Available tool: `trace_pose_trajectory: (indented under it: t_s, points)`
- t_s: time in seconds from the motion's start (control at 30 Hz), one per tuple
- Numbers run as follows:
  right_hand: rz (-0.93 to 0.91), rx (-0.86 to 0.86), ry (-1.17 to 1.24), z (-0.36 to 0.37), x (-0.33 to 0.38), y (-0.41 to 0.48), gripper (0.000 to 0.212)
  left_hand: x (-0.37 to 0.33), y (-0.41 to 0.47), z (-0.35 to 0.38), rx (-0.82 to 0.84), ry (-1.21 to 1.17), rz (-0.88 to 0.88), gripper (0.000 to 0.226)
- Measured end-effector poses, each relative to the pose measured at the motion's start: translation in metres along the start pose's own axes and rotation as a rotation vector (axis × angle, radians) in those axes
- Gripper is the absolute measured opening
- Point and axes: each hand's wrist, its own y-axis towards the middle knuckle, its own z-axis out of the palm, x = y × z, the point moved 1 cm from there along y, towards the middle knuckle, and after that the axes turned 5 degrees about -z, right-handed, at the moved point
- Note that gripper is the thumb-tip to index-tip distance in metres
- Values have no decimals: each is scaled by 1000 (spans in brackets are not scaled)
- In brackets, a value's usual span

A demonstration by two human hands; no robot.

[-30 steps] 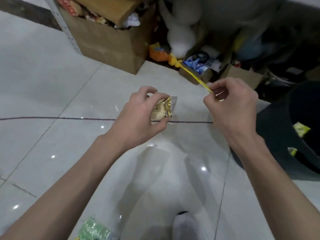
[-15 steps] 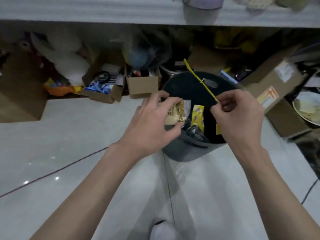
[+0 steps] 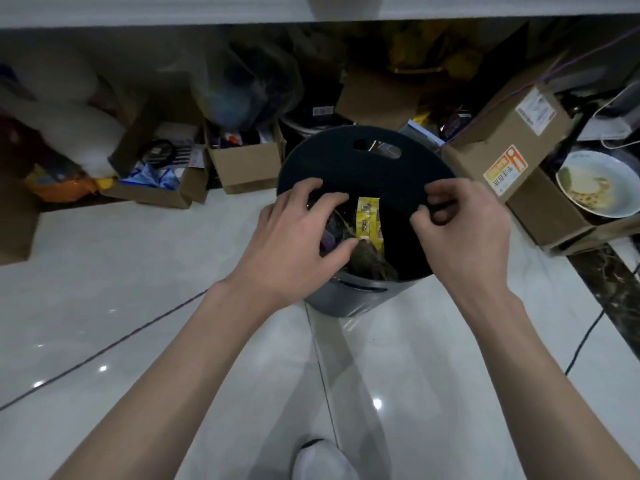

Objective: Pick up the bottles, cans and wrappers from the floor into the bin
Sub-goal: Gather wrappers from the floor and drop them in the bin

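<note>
A dark round bin (image 3: 363,168) with a handle slot stands on the white tiled floor in front of me. Both hands hover over its mouth. My left hand (image 3: 294,233) has its fingers spread apart and nothing between them. My right hand (image 3: 464,223) is over the bin's right rim, fingers curled loosely, holding nothing that I can see. Inside the bin lie a yellow wrapper (image 3: 367,216), a darker wrapper and other crumpled rubbish. The small yellow packet and the thin yellow strip are no longer in my hands.
Cardboard boxes (image 3: 509,140) crowd the wall behind and right of the bin, under a white shelf. A white bowl with food remains (image 3: 599,185) sits at the right. A black cable (image 3: 585,337) trails over the floor. My white shoe (image 3: 322,459) shows below.
The view swung to centre on the bin. My left hand let go of the small yellow packet and my right hand let go of the thin yellow strip; both hands now hang over the bin.
</note>
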Motion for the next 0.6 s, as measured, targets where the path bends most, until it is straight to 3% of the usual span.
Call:
trace_pose_trajectory:
  t_s: [0.17,0.6]
  points:
    - [-77,42,36,16,30,-2,21,28,-20,-15,-22,15,-61,55]
    - [-511,436,170,119,173,-68,35,170,-137,-75,-147,104,-429,49]
